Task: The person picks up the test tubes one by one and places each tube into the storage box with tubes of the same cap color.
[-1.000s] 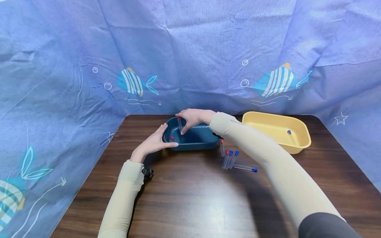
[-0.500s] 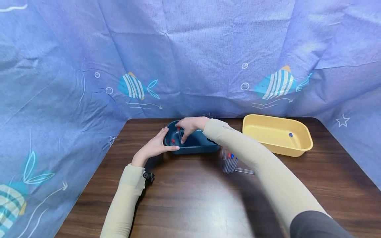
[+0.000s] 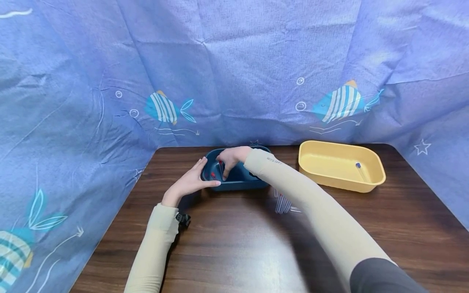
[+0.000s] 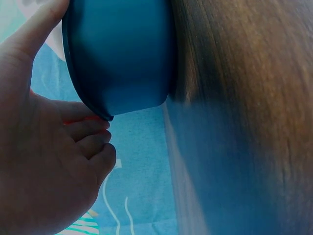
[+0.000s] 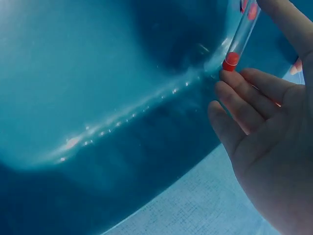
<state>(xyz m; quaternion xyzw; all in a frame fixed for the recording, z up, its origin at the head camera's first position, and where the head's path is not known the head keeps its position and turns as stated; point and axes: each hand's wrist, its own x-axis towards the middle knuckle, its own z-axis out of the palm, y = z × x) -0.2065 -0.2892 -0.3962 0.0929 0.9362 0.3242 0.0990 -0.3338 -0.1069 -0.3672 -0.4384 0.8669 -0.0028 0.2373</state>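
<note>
While the left hand lies spread, thumb and fingers against the left end of a dark blue tub, the right hand is down inside, pinching a red-capped test tube between thumb and fingertips, within that same end. Tub stands by the table's far edge, left of its middle. Another red cap shows beside the held tube. Toward the table's far right corner: yellow tub, blue-capped tube at its right end. Between tubs, nearer the front edge, clear tubes lie bunched, partly hidden by the right sleeve.
</note>
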